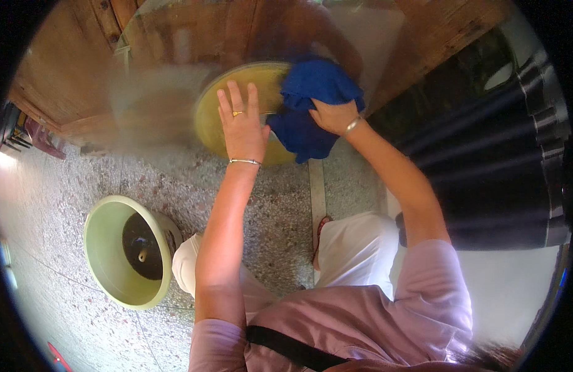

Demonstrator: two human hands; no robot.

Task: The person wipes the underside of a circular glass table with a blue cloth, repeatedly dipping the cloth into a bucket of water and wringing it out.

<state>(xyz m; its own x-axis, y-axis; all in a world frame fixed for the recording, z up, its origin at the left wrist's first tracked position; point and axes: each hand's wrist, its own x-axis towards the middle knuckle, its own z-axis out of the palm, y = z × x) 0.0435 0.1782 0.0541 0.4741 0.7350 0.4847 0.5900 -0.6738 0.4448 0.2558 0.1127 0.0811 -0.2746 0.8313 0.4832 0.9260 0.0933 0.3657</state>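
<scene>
My right hand (336, 116) is closed on a blue cloth (311, 133), with most of it bunched ahead of and below my fingers. The cloth lies over the right part of a round yellowish disc (209, 121) in front of me, covering that edge. My left hand (244, 127) is over the disc's left part, palm down, fingers straight and a little spread, gripping nothing. There seems to be a clear, glassy sheet around or above the disc, but the reflections and haze keep me from telling how the two meet.

I wear a ring (237, 113) and a thin bracelet (245, 161) on the left, and a silver bangle (353, 124) on the right wrist. To my left, well apart from the cloth, a pale green bucket (105, 255) stands on the speckled floor (268, 226), with dark water (139, 239) in it. Wooden boards (69, 80) rise beyond the disc, and a dark curtain (485, 180) hangs on my right. My white trousers (359, 248) show below my arms.
</scene>
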